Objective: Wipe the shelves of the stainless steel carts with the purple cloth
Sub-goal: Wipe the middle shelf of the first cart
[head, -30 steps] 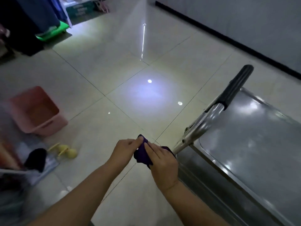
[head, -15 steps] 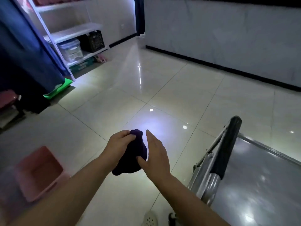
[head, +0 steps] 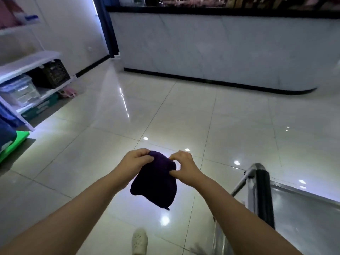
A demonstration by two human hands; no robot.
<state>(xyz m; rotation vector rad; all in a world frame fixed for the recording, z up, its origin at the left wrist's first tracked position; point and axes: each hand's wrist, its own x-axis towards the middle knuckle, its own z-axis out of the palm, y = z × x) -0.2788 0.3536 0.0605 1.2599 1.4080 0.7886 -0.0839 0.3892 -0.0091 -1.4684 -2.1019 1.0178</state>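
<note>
A dark purple cloth hangs in the air in front of me, above the tiled floor. My left hand pinches its upper left edge. At the upper right edge, my right hand pinches the cloth between thumb and fingers. The stainless steel cart stands at the lower right, to the right of my right forearm. Its top shelf shines, and a black-gripped handle runs along its near left end. Both hands are clear of the cart.
A long white counter with a black base crosses the back of the room. White shelving with a clear bin and a black crate stands at the left. A green board lies on the floor beside it. My white shoe shows below.
My view has lifted from the floor toward the counter. The bunched cloth has been spread out and now hangs between both hands. The right hand went from touching it flat to pinching it.
</note>
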